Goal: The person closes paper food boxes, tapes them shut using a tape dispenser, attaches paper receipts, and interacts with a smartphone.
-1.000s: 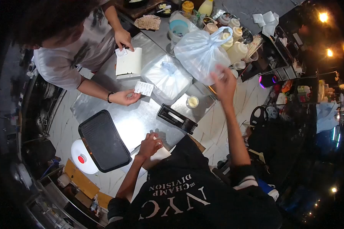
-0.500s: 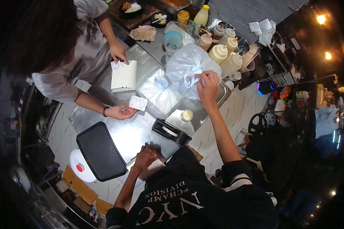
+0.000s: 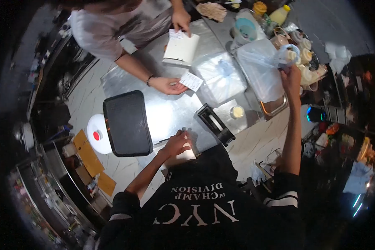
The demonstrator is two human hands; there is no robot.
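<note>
My right hand [image 3: 291,79] is closed on the gathered top of a translucent plastic bag [image 3: 260,68] at the right of the metal table. Near the table's front edge, my left hand [image 3: 178,143] rests over a pale box-like object [image 3: 185,156], its fingers bent; whether it grips the object is unclear. A second tied plastic bag [image 3: 221,79] with white contents sits to the left of the first. In front of it are a black tape dispenser [image 3: 216,124] and a small cup of pale sauce [image 3: 237,112].
Across the table [image 3: 116,81], another person [image 3: 108,33] holds a paper slip [image 3: 191,81] and touches a white box [image 3: 181,49]. A black tray [image 3: 128,123] lies at left beside a white lid [image 3: 96,133]. Squeeze bottles [image 3: 305,56] crowd the back right.
My right hand reached the bag, closed on its top and shifted it rightward against the tied bag. My left hand stays by the box-like object. The whole view has shifted.
</note>
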